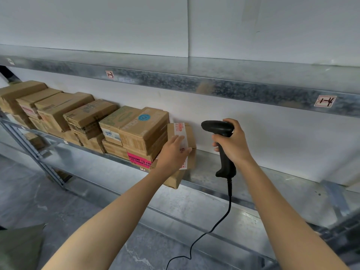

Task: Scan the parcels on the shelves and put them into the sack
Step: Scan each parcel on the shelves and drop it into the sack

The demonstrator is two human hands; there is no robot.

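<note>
A row of brown cardboard parcels [81, 121] stands stacked on the metal shelf [212, 168], running from the far left to the middle. At the row's right end is a small taped parcel [190, 133] with red-printed white tape. My left hand [172, 152] lies on its front face, fingers fairly straight against the tape. Below that hand another small box [174, 181] juts over the shelf's front edge. My right hand [232, 144] grips the handle of a black corded barcode scanner [218, 126], its head pointing left toward the small parcel. An olive-green sack [19, 248] shows at the bottom left.
An upper shelf beam [214, 86] with handwritten labels runs overhead. A lower shelf level [194, 211] lies beneath. The scanner cable [214, 227] hangs down to the grey floor. To the right of the parcels lies bare shelf against the white wall.
</note>
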